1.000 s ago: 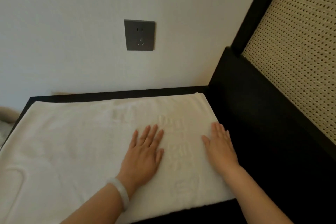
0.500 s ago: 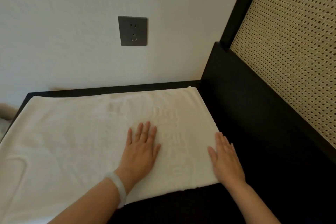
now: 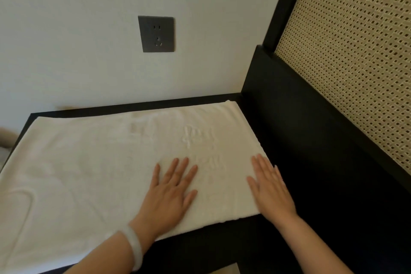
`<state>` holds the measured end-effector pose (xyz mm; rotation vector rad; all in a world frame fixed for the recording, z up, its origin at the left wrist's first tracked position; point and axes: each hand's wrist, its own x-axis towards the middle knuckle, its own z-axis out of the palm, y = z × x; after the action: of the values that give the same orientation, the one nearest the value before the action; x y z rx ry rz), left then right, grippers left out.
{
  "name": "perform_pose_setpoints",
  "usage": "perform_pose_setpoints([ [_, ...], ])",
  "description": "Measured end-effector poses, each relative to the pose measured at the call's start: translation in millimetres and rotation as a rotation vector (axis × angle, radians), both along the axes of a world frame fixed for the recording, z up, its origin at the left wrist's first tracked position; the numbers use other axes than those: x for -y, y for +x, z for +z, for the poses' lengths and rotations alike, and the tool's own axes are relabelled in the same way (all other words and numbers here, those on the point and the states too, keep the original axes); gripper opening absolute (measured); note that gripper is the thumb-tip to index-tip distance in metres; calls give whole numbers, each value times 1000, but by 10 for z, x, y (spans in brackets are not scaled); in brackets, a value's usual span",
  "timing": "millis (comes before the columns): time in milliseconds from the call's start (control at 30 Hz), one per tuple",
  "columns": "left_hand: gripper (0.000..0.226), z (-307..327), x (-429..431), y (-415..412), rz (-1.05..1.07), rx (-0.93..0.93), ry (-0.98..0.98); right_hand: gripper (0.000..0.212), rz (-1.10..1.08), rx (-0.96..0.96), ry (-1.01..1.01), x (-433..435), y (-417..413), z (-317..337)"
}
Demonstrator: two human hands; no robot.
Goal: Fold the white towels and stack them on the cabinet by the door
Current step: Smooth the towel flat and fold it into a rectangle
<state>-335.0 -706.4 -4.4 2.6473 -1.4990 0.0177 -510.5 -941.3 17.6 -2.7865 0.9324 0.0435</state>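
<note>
The left hand (image 3: 171, 193) is laid palm down on the white towel (image 3: 89, 173), the forearm being brought in from the lower left with a pale bangle (image 3: 135, 249) worn at the wrist. Its fingers (image 3: 178, 169) are held straight and slightly spread, pointing away from the body; nothing is gripped, and the cloth is only pressed flat. The right hand (image 3: 270, 191) is placed palm down along the towel's right edge, its forearm entering from the lower right. Its fingers (image 3: 262, 167) are extended and kept close together, the thumb being set apart on the cloth; nothing is held here either, and the outer side of the hand is seen over the dark cabinet (image 3: 211, 244) beside the towel.

The towel is spread flat over the cabinet top, reaching nearly to the back rim below the wall (image 3: 89, 62) and running out of view at the left. A raised woven pattern (image 3: 198, 138) is seen in the cloth just beyond the two hands. A grey socket (image 3: 156, 34) is fixed to the wall above, and a woven cane panel (image 3: 355, 73) in a black frame (image 3: 311, 140) is seen at the right.

Compared with one second earlier, both hands are found nearer the towel's front edge, the left wrist now lying at that edge. The flat, open pose of both hands is unchanged, and the towel is not seen to have been folded further.
</note>
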Motion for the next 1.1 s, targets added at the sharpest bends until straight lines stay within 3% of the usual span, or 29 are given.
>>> perform_pose_setpoints([
  [133,66,-35,-305,513,181,7,13,63,-64,-21,78,8,-18,67],
  [267,64,-22,-406,590,238,9,-1,62,-317,83,142,146,136,195],
  [433,61,-31,-410,554,238,7,-22,49,-537,159,458,432,303,398],
  [533,61,-50,-416,568,237,-6,-39,37,-550,153,596,473,321,489],
  [700,62,-39,-418,561,222,-10,-60,39,-580,224,918,517,313,709],
  [900,60,9,-410,555,216,-8,-59,36,-541,210,1051,464,305,882],
  [1033,60,26,-408,545,196,-35,-71,57,-414,308,1120,270,459,1096],
  [1100,60,35,-418,549,195,-66,-72,45,-313,306,1109,26,684,1286],
])
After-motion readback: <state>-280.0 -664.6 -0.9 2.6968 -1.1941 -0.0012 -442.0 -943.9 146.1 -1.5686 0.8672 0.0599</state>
